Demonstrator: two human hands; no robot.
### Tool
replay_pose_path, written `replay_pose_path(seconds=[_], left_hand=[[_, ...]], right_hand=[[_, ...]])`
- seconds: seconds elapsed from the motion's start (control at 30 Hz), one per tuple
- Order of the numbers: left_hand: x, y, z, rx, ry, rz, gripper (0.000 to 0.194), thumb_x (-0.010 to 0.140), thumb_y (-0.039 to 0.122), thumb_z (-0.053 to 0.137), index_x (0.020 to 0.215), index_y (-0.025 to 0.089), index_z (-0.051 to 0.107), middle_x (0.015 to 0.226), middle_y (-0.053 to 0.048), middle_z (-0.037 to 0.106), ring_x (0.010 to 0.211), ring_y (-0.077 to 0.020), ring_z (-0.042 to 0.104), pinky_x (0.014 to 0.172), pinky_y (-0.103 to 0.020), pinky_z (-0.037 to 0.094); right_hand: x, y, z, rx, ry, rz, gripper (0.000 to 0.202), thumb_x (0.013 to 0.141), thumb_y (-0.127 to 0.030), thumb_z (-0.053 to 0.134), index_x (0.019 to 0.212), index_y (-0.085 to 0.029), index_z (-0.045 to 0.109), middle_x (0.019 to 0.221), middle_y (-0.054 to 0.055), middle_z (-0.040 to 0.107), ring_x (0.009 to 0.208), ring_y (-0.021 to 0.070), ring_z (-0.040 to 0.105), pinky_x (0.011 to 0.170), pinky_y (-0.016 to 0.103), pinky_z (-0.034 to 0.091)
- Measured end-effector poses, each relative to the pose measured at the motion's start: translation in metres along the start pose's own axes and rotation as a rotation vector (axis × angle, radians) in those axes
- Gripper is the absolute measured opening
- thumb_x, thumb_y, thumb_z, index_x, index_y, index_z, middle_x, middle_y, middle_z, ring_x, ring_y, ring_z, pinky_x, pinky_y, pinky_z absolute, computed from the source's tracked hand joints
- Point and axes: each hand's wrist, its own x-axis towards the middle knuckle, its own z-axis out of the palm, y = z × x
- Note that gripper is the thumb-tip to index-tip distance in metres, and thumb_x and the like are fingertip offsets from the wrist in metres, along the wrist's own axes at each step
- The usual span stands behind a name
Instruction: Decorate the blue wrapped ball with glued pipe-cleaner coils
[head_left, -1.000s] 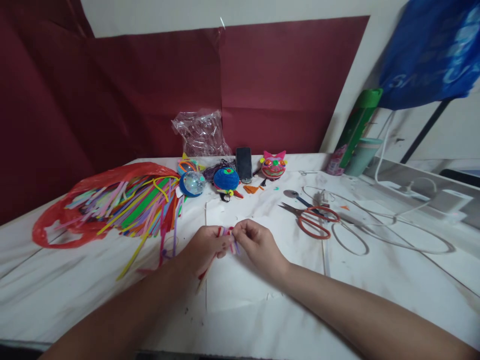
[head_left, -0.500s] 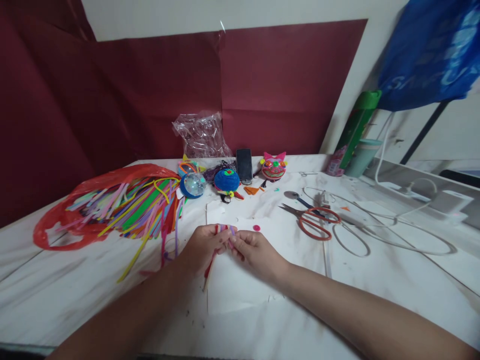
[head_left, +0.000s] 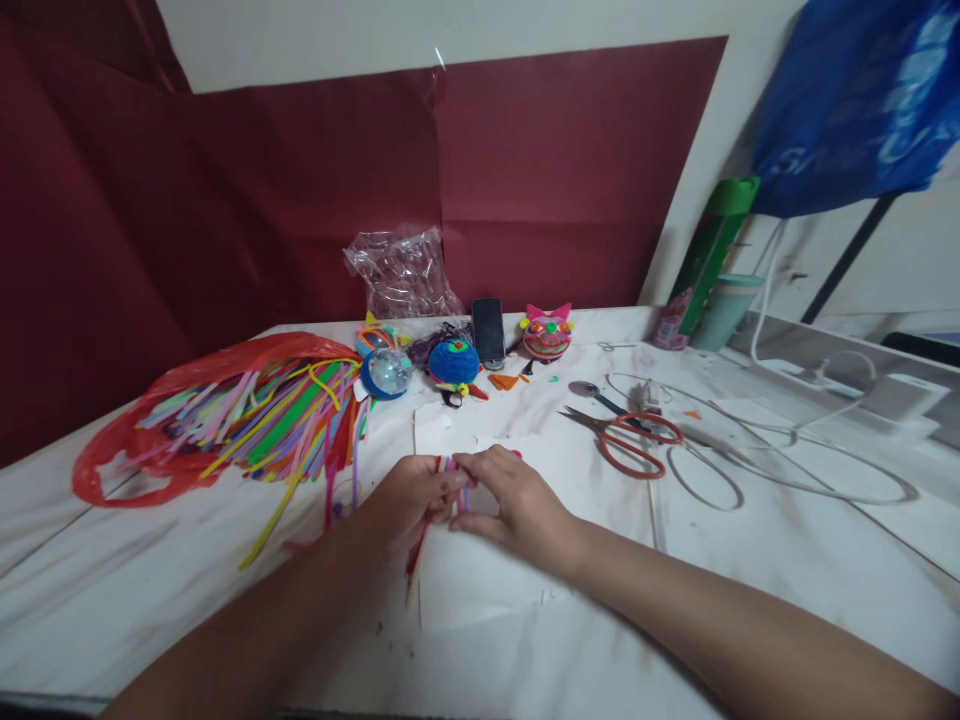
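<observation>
Near the middle of the table, my left hand is closed on a thin wooden stick with red and purple strands around its upper part. The stick's lower end points down toward the front edge. My right hand pinches the purple strand at its fingertips, with thumb below and fingers above. The two hands nearly touch. Under them lies a white paper sheet. Fingers hide much of the wrapped part.
A red plastic bag of colourful pipe cleaners lies left. Behind are a clear ball, blue ball, phone and pink cat-like figure. Orange-handled scissors and a white cable lie right.
My right hand has turned, its fingers now arched over the top with the thumb lower and apart. The stick has shifted slightly downward. My left hand keeps its hold.
</observation>
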Motion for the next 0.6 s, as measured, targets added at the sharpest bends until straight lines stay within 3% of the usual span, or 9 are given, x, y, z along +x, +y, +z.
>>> replay_pose_path(seconds=[0.17,0.3,0.37,0.43,0.53,0.6], left_hand=[[-0.0025,-0.0024,-0.0008,0.02,-0.03,-0.014,0.029,0.061,0.033,0.07,0.052,0.013,0.052,0.043,0.007,0.038,0.039,-0.0033,0.03,0.042,-0.022,0.019],[-0.0025,-0.0026,-0.0012,0.019,-0.001,-0.008,0.027,0.06,0.032,0.071,0.053,0.012,0.054,0.044,0.006,0.038,0.04,-0.0036,0.03,0.043,-0.022,0.018],[-0.001,-0.0015,-0.0017,0.005,0.056,0.027,0.024,0.06,0.031,0.07,0.056,0.011,0.058,0.045,0.006,0.038,0.041,-0.0036,0.029,0.043,-0.021,0.018],[0.0012,0.0001,-0.0023,-0.006,0.114,0.078,0.023,0.059,0.031,0.07,0.059,0.01,0.061,0.045,0.007,0.037,0.041,-0.0034,0.028,0.043,-0.021,0.017],[0.0039,0.0014,-0.0032,-0.008,0.167,0.137,0.023,0.059,0.03,0.071,0.063,0.009,0.064,0.044,0.007,0.036,0.042,-0.0032,0.027,0.043,-0.022,0.018],[0.0044,0.0007,-0.0031,0.018,0.18,0.151,0.022,0.059,0.03,0.07,0.063,0.009,0.064,0.044,0.007,0.036,0.042,-0.0035,0.027,0.043,-0.022,0.018]], right_hand=[[-0.0004,0.0025,0.0001,-0.012,0.005,-0.016,0.044,0.079,-0.051,0.057,0.103,-0.013,0.055,0.084,0.011,0.063,0.08,0.0233,0.056,0.071,0.038,0.045],[-0.0001,0.0015,0.0002,0.054,-0.026,0.043,0.05,0.072,-0.049,0.066,0.108,-0.016,0.053,0.09,0.011,0.063,0.085,0.024,0.056,0.075,0.039,0.044],[0.0015,0.0,0.0,0.165,0.009,0.159,0.059,0.068,-0.046,0.07,0.114,-0.017,0.05,0.097,0.011,0.061,0.088,0.0233,0.055,0.077,0.038,0.044],[0.0041,-0.0015,-0.0004,0.302,0.066,0.335,0.047,0.071,-0.04,0.067,0.11,-0.017,0.051,0.095,0.009,0.061,0.083,0.0198,0.056,0.073,0.033,0.045],[0.0079,-0.0027,0.0001,0.489,0.055,0.552,0.017,0.079,-0.033,0.055,0.084,-0.016,0.058,0.074,0.003,0.06,0.065,0.0136,0.052,0.062,0.027,0.042],[0.0086,-0.0028,0.0027,0.585,-0.001,0.626,0.02,0.079,-0.034,0.053,0.07,-0.016,0.056,0.063,-0.001,0.054,0.057,0.0109,0.046,0.055,0.024,0.038]])
